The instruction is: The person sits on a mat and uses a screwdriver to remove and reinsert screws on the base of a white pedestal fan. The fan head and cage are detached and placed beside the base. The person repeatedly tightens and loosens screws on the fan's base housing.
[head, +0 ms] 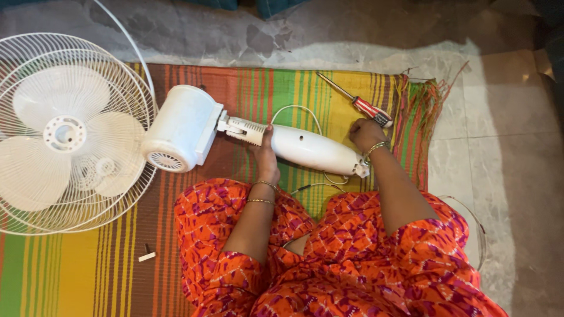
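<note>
Person sits on striped mat [76,270] on floor. White fan lies flat across mat. Fan stand tube [311,149] in front of knees, joined to motor box [179,126]. Wire cage with blades [64,135] hangs past left mat edge.

Left hand [267,158] wraps around tube near ribbed neck, grip closed on it. Right hand [365,134] curled at far tube end, touching; cannot tell if closed tight.

Red-handled screwdriver [361,105] just beside right hand, near fringed mat edge. Small white piece [147,256] alone, lower left. Bare stone floor [505,152] open on right.
</note>
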